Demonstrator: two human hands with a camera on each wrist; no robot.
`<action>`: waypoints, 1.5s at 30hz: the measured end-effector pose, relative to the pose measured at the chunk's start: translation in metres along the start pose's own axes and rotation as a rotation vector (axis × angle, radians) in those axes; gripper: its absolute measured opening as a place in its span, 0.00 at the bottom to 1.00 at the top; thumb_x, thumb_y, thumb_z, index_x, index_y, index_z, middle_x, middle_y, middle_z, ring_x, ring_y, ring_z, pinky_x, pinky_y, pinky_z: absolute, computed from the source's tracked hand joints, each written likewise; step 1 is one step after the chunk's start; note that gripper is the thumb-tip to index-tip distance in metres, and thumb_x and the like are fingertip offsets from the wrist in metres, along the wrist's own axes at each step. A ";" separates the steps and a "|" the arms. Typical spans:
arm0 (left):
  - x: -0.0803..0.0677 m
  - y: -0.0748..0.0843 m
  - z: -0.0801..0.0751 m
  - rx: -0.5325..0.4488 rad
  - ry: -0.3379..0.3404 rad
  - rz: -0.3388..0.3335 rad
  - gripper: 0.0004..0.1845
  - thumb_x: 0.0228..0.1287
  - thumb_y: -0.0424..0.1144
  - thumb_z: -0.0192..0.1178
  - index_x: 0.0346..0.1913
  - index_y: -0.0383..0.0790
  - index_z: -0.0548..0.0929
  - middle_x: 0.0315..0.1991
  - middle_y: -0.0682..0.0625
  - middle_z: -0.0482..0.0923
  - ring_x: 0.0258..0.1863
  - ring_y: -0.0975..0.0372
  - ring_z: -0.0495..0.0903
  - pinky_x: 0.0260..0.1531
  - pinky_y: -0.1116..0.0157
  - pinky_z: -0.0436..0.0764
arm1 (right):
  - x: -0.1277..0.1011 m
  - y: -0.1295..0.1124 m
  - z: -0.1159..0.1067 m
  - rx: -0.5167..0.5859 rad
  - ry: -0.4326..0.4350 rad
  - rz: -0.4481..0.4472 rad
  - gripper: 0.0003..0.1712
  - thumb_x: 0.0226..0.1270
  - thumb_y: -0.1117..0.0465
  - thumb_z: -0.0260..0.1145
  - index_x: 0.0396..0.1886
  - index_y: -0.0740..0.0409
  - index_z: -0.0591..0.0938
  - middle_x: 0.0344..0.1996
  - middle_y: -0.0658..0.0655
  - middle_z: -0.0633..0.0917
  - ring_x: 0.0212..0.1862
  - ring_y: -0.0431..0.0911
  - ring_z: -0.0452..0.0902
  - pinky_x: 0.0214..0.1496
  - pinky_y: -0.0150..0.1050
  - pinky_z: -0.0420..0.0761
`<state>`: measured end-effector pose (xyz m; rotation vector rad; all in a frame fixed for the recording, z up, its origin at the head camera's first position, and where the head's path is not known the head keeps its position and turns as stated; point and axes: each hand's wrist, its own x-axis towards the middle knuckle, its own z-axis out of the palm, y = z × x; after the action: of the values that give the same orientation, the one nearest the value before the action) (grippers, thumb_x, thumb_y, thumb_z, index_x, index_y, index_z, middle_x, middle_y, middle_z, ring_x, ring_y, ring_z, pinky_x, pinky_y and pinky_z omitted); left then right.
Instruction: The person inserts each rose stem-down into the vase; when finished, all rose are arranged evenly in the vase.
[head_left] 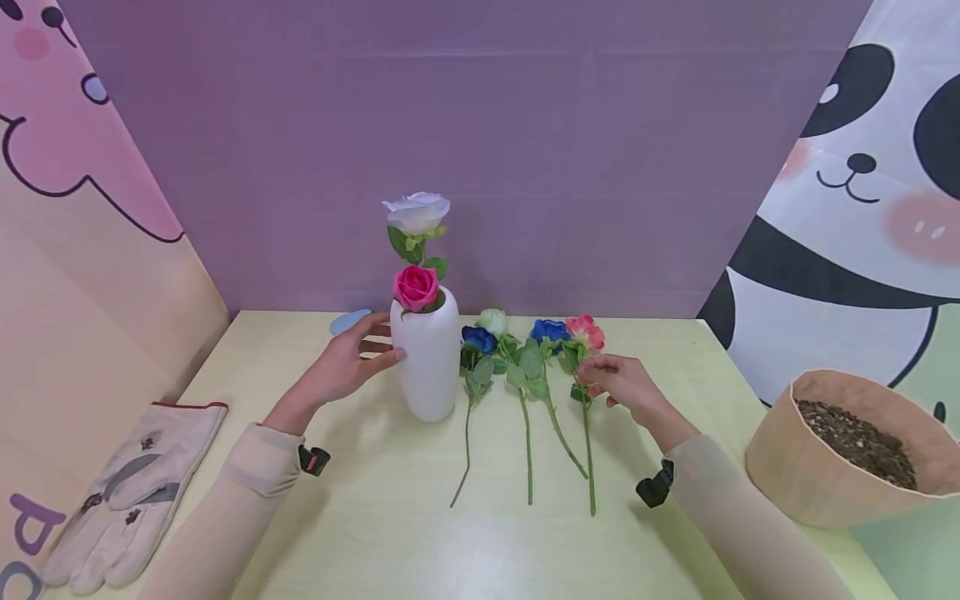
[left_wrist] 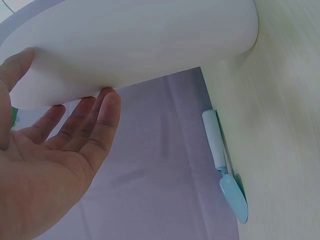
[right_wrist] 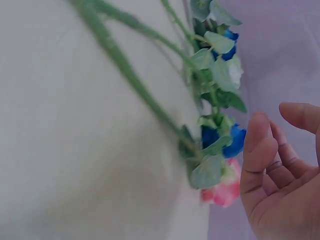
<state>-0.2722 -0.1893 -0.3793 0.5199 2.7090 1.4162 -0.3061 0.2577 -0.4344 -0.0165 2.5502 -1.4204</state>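
Left hand (head_left: 347, 365): we saw it relaxed, fingertips (left_wrist: 107, 97) touching the vase (head_left: 427, 358), gripping nothing.
Right hand (head_left: 624, 385): loosely curled over the pink flower (head_left: 586, 332), grasping nothing we could see.
Vase: upright mid-table, two roses inside.
Stems (head_left: 528, 433): four lying just right of it.
Edges: gloves (head_left: 120, 500) left, soil bowl (head_left: 832, 467) right, bare table (head_left: 420, 533) near us.
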 end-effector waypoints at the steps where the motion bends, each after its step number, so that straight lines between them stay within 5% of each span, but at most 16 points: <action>1: 0.000 0.000 0.000 -0.002 0.000 0.000 0.38 0.67 0.52 0.65 0.75 0.46 0.61 0.67 0.41 0.71 0.63 0.44 0.78 0.57 0.51 0.84 | 0.000 0.003 0.000 -0.001 0.002 0.010 0.23 0.76 0.50 0.58 0.60 0.60 0.78 0.51 0.62 0.85 0.44 0.50 0.83 0.33 0.39 0.80; 24: 0.000 0.001 -0.001 -0.006 -0.001 0.004 0.38 0.67 0.51 0.65 0.75 0.47 0.61 0.67 0.42 0.71 0.63 0.45 0.78 0.57 0.51 0.84 | -0.003 0.043 0.000 -0.088 0.014 0.092 0.21 0.73 0.53 0.62 0.56 0.63 0.79 0.44 0.56 0.89 0.37 0.42 0.83 0.33 0.36 0.79; 45: -0.001 0.003 -0.001 -0.001 -0.005 -0.011 0.38 0.67 0.52 0.65 0.75 0.47 0.61 0.67 0.42 0.71 0.63 0.45 0.77 0.57 0.51 0.84 | 0.004 0.042 0.005 -0.125 -0.043 0.110 0.16 0.73 0.57 0.63 0.48 0.66 0.84 0.34 0.54 0.88 0.32 0.41 0.82 0.30 0.35 0.81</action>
<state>-0.2708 -0.1885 -0.3766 0.5062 2.7032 1.4116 -0.3047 0.2760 -0.4730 0.0718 2.5580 -1.2072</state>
